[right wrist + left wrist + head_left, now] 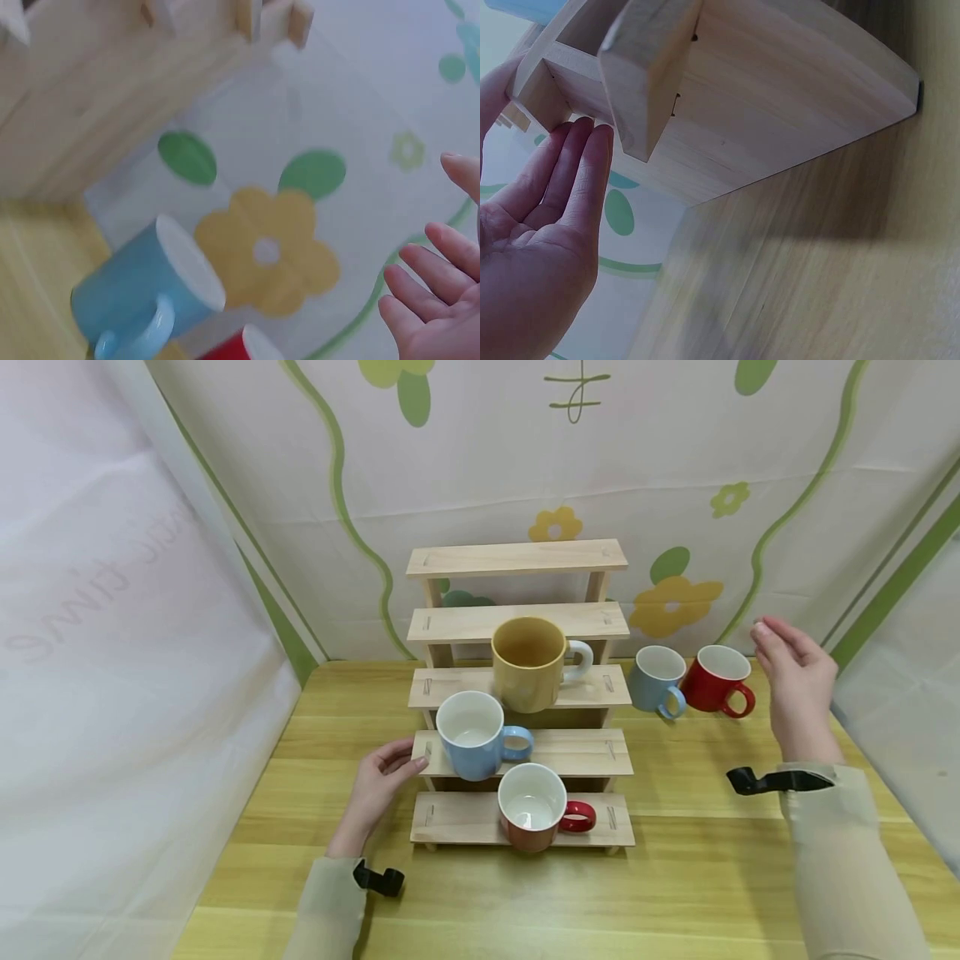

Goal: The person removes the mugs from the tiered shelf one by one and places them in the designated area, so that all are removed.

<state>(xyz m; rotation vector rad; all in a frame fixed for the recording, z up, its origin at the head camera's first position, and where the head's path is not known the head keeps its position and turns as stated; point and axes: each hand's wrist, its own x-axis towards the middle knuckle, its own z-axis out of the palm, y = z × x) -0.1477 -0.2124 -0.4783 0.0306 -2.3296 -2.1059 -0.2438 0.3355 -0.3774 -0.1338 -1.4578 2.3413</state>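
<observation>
Fingers (780, 635) of the right hand (798, 689) are being held loose and empty just right of the red mug (716, 681) on the bench (675, 877). The wooden rack (517, 693) is being touched by the left hand (378, 785), straight-fingered.

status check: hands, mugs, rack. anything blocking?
Left hand open, fingertips against stepped rack beside the light blue mug. Right hand open, raised, empty, nearest the red mug on the table. Nothing blocking.
</observation>
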